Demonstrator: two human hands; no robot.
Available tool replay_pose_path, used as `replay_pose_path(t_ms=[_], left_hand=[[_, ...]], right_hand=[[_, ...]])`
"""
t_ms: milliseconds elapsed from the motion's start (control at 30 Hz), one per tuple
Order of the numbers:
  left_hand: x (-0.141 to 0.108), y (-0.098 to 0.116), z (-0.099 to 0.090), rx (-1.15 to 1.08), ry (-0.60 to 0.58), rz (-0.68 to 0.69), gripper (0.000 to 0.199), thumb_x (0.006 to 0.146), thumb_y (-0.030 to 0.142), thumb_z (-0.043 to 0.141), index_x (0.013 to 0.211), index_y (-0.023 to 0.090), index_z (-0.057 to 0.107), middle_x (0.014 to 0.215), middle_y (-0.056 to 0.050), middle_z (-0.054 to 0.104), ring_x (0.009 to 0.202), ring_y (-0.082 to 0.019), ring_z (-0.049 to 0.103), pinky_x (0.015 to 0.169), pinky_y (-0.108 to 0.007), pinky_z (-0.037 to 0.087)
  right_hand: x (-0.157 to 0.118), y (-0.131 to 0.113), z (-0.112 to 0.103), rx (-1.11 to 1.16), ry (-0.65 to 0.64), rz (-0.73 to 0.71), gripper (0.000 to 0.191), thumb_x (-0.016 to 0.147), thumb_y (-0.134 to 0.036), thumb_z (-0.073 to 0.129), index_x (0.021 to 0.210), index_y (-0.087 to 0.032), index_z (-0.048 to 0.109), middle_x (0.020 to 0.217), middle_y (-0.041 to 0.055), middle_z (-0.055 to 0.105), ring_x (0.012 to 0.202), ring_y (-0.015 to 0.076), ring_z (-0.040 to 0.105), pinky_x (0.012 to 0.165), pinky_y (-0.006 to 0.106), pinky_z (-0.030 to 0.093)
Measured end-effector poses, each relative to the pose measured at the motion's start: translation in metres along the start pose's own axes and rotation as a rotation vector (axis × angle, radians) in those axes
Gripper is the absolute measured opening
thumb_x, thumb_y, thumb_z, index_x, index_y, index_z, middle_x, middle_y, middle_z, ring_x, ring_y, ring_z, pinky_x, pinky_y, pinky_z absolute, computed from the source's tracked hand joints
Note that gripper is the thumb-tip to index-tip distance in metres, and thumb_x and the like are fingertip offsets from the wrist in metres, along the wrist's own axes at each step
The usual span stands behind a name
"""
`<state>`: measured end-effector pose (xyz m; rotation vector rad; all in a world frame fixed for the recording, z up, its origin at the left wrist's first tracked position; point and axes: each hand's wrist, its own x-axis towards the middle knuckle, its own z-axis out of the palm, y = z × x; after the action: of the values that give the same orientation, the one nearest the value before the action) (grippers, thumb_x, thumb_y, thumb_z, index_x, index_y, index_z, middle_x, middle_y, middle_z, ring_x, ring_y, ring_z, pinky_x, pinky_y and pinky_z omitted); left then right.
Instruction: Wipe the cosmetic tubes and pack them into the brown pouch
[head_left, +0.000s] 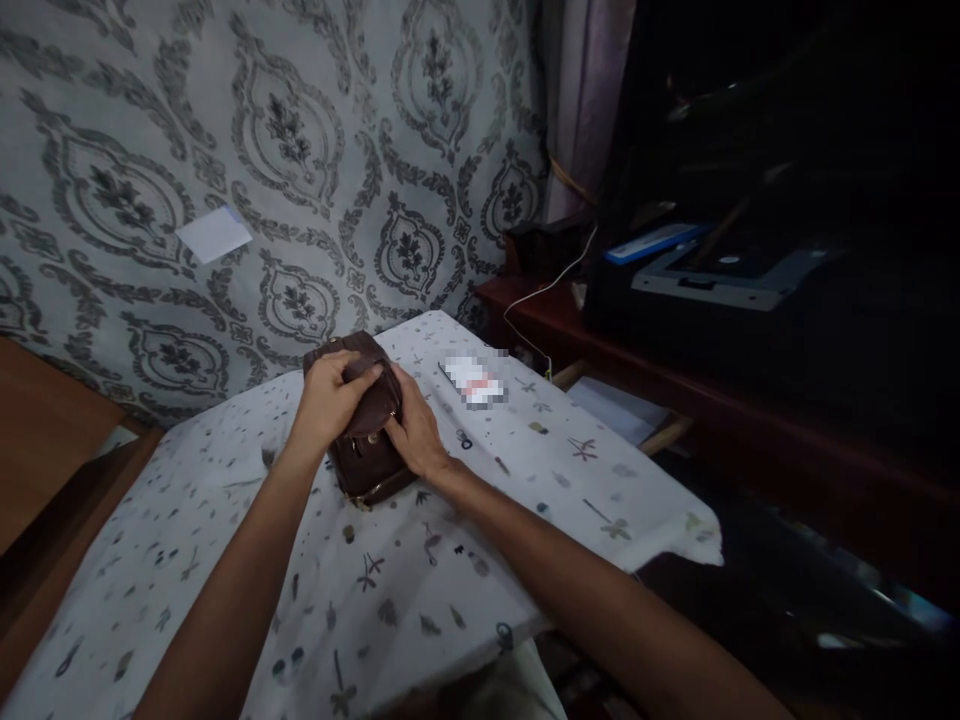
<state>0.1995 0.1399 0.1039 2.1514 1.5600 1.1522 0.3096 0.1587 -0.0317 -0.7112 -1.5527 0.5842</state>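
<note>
A dark brown leather bag (375, 465) with gold-coloured metal fittings rests on a table covered by a white patterned cloth (405, 610). Its flap is partly lifted. My left hand (334, 395) grips the flap from the left and top, thumb stretched across it. On the bag's right side, my right hand (416, 425) holds the flap's edge, with some fingertips tucked beneath it and hidden. To the right of the bag lies a phone (476, 382) with a lit, pixelated screen.
Behind the table stands a patterned wall (300, 200) with a white paper (214, 235) on it. A white cable (536, 292) hangs at a dark red desk (525, 300) on the right, beside an open drawer (611, 408). Brown wooden furniture (52, 430) is at left.
</note>
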Motion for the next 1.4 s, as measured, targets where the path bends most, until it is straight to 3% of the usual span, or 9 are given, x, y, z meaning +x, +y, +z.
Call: replay_pose_path(t_ms=[133,267,433,600,733,833,1033,1167,1400], left_hand=[[-0.011,-0.014,0.002,0.038,0.070,0.112,0.026,0.077,0.036,0.069,0.099,0.023,0.071,0.116,-0.008,0.070,0.118,-0.030,0.060,0.109,-0.047,0.041],[-0.033,-0.024,0.007,0.021,0.147,0.128,0.059,0.081,0.036,0.069,0.137,0.024,0.052,0.141,-0.011,0.056,0.134,-0.030,0.050,0.116,-0.048,0.038],[-0.057,-0.026,0.008,-0.039,0.150,0.071,0.081,0.081,0.037,0.073,0.150,0.024,0.033,0.155,-0.015,0.040,0.145,-0.031,0.040,0.120,-0.049,0.034],[-0.057,-0.029,-0.013,-0.279,0.146,0.029,0.056,0.088,0.044,0.066,0.137,0.024,0.052,0.143,-0.013,0.058,0.136,-0.027,0.053,0.115,-0.042,0.043],[-0.049,-0.034,-0.030,-0.161,0.231,0.020,0.030,0.089,0.044,0.063,0.104,0.020,0.073,0.111,-0.010,0.072,0.110,-0.025,0.066,0.101,-0.040,0.052],[-0.048,-0.038,-0.040,-0.123,0.121,0.084,0.028,0.087,0.039,0.064,0.105,0.021,0.075,0.111,-0.009,0.073,0.109,-0.026,0.066,0.103,-0.042,0.051],[-0.050,-0.037,-0.042,-0.083,0.051,0.114,0.032,0.080,0.022,0.064,0.110,0.023,0.073,0.116,-0.007,0.070,0.113,-0.025,0.065,0.104,-0.041,0.049],[-0.045,-0.035,-0.035,-0.007,0.118,0.133,0.030,0.078,0.017,0.056,0.102,0.022,0.073,0.103,-0.005,0.071,0.101,-0.023,0.066,0.095,-0.038,0.051],[-0.043,-0.040,-0.042,0.001,0.082,0.122,0.022,0.082,0.022,0.060,0.096,0.021,0.077,0.100,-0.005,0.075,0.096,-0.023,0.068,0.092,-0.036,0.052]], right_hand=[[0.013,0.002,-0.017,0.070,-0.123,-0.002,0.075,0.089,-0.047,0.060,0.154,-0.015,0.038,0.160,0.0166,0.042,0.150,0.0286,0.039,0.125,0.051,0.031],[0.024,-0.002,-0.037,0.229,-0.216,0.081,0.059,0.092,-0.040,0.055,0.148,-0.024,0.051,0.158,0.0061,0.047,0.148,0.0243,0.042,0.126,0.047,0.030],[0.020,-0.015,-0.033,0.212,-0.150,0.130,0.064,0.089,-0.049,0.065,0.148,-0.028,0.050,0.159,0.0076,0.047,0.149,0.0254,0.041,0.125,0.048,0.031],[0.014,-0.026,-0.021,0.148,-0.090,0.141,0.065,0.089,-0.055,0.064,0.145,-0.024,0.052,0.158,0.0131,0.046,0.151,0.0271,0.036,0.126,0.049,0.028],[0.014,-0.033,-0.019,0.111,-0.061,0.118,0.062,0.090,-0.054,0.063,0.143,-0.025,0.052,0.157,0.0135,0.045,0.150,0.0279,0.037,0.125,0.052,0.028],[0.012,-0.040,-0.018,0.074,-0.070,0.101,0.064,0.089,-0.054,0.064,0.143,-0.024,0.050,0.157,0.0148,0.044,0.150,0.0298,0.037,0.124,0.053,0.031],[0.002,-0.062,-0.021,-0.189,0.164,-0.250,0.043,0.086,-0.051,0.070,0.118,-0.024,0.060,0.125,0.0141,0.063,0.122,0.0325,0.058,0.105,0.054,0.047],[0.002,-0.070,-0.019,-0.325,-0.052,-0.497,0.027,0.094,-0.038,0.064,0.117,-0.024,0.067,0.109,0.0106,0.072,0.105,0.0287,0.064,0.092,0.047,0.051],[0.008,-0.054,-0.023,-0.365,-0.184,-0.525,0.032,0.101,-0.019,0.050,0.122,-0.031,0.071,0.125,0.0036,0.075,0.116,0.0246,0.064,0.102,0.048,0.047]])
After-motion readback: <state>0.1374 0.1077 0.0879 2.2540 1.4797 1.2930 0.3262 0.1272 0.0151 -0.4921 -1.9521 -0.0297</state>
